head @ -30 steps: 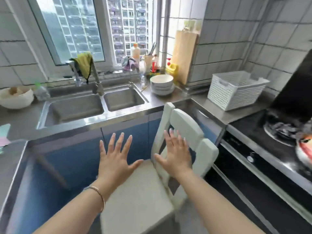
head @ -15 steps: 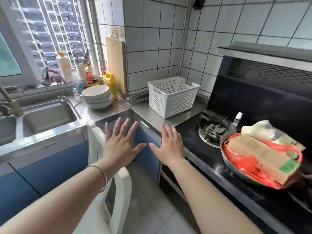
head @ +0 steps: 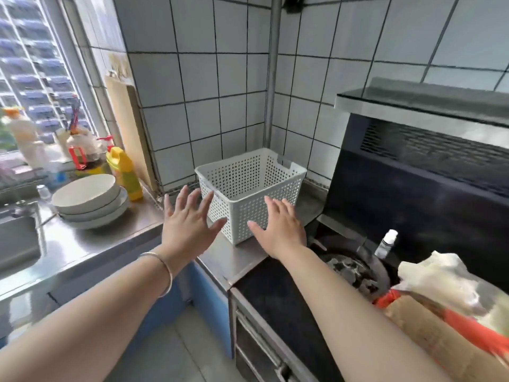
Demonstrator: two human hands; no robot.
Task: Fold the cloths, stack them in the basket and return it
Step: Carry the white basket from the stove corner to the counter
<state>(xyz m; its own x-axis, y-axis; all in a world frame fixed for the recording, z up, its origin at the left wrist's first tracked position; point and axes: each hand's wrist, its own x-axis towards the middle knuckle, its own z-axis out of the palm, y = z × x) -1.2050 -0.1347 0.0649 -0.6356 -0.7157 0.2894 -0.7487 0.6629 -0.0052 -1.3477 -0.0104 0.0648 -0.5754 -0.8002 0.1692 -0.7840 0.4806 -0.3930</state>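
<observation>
A white perforated plastic basket [head: 249, 186] stands on the steel counter in the tiled corner; nothing shows inside it from this angle. My left hand [head: 187, 224] is stretched out with fingers spread, just left of the basket's near corner, holding nothing. My right hand [head: 279, 226] is also spread and empty, in front of the basket's right front side, its fingertips close to or at the wall. No cloths are in view.
Stacked white bowls [head: 89, 198] sit on the steel counter [head: 82, 244] by a yellow bottle [head: 125, 172] and a leaning cutting board [head: 128, 130]. A gas burner [head: 349, 271], a small bottle [head: 385, 244] and a pan with bagged goods [head: 446, 312] lie right.
The view has swung right from the sink and chair to the corner. The basket is now much closer, and both open hands have reached up to either side of it.
</observation>
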